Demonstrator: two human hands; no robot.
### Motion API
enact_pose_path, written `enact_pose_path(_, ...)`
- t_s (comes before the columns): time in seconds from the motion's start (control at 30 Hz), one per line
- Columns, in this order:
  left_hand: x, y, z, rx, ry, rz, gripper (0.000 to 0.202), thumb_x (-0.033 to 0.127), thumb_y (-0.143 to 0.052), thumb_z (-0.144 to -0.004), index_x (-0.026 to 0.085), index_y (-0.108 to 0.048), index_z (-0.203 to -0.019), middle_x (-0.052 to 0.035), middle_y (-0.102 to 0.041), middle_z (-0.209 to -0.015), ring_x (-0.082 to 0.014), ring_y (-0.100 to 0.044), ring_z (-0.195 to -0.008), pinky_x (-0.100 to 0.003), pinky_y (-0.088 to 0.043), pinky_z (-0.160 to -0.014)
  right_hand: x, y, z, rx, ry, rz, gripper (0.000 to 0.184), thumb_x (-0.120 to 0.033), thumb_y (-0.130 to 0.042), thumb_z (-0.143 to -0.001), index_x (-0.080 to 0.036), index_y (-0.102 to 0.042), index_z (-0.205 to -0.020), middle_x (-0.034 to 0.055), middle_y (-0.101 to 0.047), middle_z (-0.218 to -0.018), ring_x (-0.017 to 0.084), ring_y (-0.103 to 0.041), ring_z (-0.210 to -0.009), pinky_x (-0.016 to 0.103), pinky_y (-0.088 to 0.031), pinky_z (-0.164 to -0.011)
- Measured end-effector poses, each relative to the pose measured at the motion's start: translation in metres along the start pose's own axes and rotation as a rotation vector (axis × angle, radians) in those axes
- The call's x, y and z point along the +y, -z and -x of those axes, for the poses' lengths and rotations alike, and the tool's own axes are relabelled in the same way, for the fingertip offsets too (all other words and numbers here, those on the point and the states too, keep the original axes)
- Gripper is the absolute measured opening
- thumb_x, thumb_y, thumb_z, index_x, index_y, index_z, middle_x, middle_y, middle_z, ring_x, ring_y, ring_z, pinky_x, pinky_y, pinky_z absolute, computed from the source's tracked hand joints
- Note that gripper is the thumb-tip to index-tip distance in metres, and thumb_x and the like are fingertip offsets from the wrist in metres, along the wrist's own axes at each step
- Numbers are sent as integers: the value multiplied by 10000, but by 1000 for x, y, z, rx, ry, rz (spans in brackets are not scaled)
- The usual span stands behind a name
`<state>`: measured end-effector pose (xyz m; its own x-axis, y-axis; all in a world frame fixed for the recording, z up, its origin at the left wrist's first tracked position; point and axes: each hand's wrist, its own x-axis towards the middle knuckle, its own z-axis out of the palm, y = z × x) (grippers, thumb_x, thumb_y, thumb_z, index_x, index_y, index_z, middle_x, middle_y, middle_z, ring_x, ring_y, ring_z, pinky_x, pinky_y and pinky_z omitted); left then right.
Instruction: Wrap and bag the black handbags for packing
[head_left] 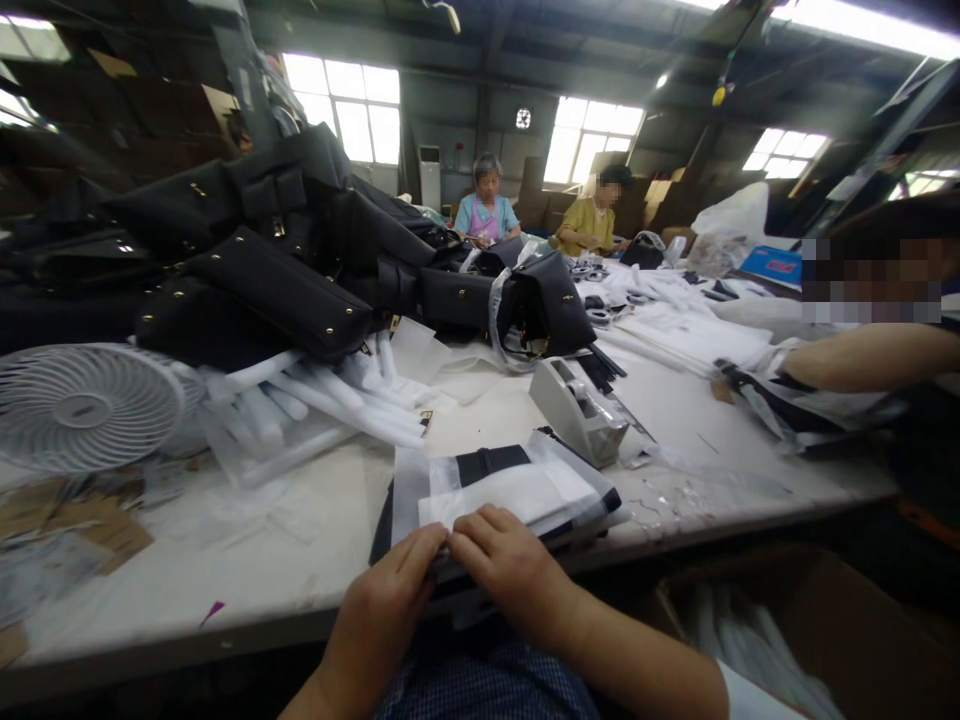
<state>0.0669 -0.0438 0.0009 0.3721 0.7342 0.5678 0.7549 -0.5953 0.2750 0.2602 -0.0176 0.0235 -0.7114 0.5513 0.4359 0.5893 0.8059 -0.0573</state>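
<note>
A flat black bag (487,462), partly covered by white wrapping sheets (517,497), lies at the table's front edge before me. My left hand (390,600) is closed at the near edge of this bundle, thumb and fingers pinched together. Right beside it, my right hand (506,560) has its fingers curled over the same edge, and the fingertips of both hands almost meet. What exactly lies under the fingers is partly hidden. Just behind the bundle stands a grey tape dispenser (577,412).
Black bags (277,290) are heaped at the back left, above white foam rolls (322,400) and a white fan (86,408). A co-worker's arm (862,358) reaches in at right over another dark item. Two people sit across the table. An open carton (847,620) stands below right.
</note>
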Motion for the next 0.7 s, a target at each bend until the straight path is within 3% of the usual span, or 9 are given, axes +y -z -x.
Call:
enact_pose_path(0.2,-3,14,-3,-188,112,234,383,67,-491,-799,268,-585,-1112,-24,-663,-1223,-170,-655,-1114,-287,-550,-948,0,-2,2,49,15,6,80,-190,-538,-965,-172,-612,-940,55,-633,-894,213,-497,-776,341,-430,-687)
enact_pose_path(0.33,-1,9,1,-83,24,116,380,62,-452,-840,236,-592,-1147,-44,-684,-1209,-169,-686,-1060,-274,-563,-917,3,-4,6,52,21,-24,96,-185,-523,-967,-158,-613,-946,66,-651,-913,213,-517,-785,343,-458,-704)
enact_pose_path(0.47,0,-2,8,7,-50,10,268,113,-426,-936,200,-610,-1110,-69,-709,-1166,-172,-697,-1040,-254,-560,-908,12,0,12,48,133,-208,156,-159,-491,-971,-120,-599,-1076,103,-659,-1080,221,-554,-964,357,-497,-868)
enact_pose_path(0.57,3,-7,11,29,-29,11,212,158,-436,-966,206,-618,-1063,-65,-709,-1156,-173,-691,-1051,-248,-557,-913,13,3,16,119,175,-258,176,-128,-479,-967,-123,-604,-1091,102,-662,-1081,219,-550,-1011,353,-496,-932)
enact_pose_path(0.7,6,-3,11,3,76,92,229,117,-441,-934,243,-604,-1034,-35,-696,-1164,-169,-673,-1087,-281,-561,-928,8,1,17,144,91,-199,144,-143,-485,-975,-155,-627,-995,77,-665,-925,210,-558,-885,341,-520,-834)
